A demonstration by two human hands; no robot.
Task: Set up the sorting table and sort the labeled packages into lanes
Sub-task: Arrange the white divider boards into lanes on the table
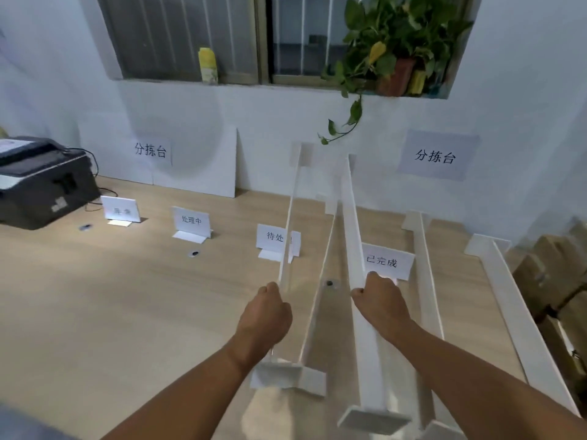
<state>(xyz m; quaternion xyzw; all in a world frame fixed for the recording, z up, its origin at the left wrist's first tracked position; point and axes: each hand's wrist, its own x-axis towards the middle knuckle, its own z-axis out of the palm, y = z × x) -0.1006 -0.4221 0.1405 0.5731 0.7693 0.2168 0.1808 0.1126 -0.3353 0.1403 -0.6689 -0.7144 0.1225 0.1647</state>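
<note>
While a black desktop printer (41, 185) is sitting at the far left of the pale wooden table (95, 296), a small white folded sign card with blurred print (120, 208) is standing just to its right. A second white sign card reading 处理中 (191, 220) is standing further along. Behind these, a white paper wall label (151, 150) and a large white foam board (197, 160) are leaning against the wall, and a yellow carton (208, 65) is standing on the windowsill above.

A third white sign card (274, 236) is standing near the middle of the table, partly covered by a long thin white divider strip (290, 211). The left hand (265, 315) is gripping this strip in a closed fist, fingers curled round its upper edge, and the strip is reaching away toward the wall. Between the two hands a slanted white strip (319, 296) is running down to a flat white foot piece (289, 376) near the table's front edge.

The right hand (379, 301) is likewise clenching round a broader white divider rail (351, 217), which is stretching from the wall to a flat foot at the near edge. Just behind this hand a fourth white sign card reading 已完成 (386, 261) is standing.

Further right, two more white T-footed dividers (425, 265) (521, 312) are lying lengthwise on the table. A leafy green potted plant (390, 42) is trailing from the sill, a second paper wall label (435, 157) is hanging below it, and brown cardboard boxes (546, 274) are sitting beyond the table's right edge.
</note>
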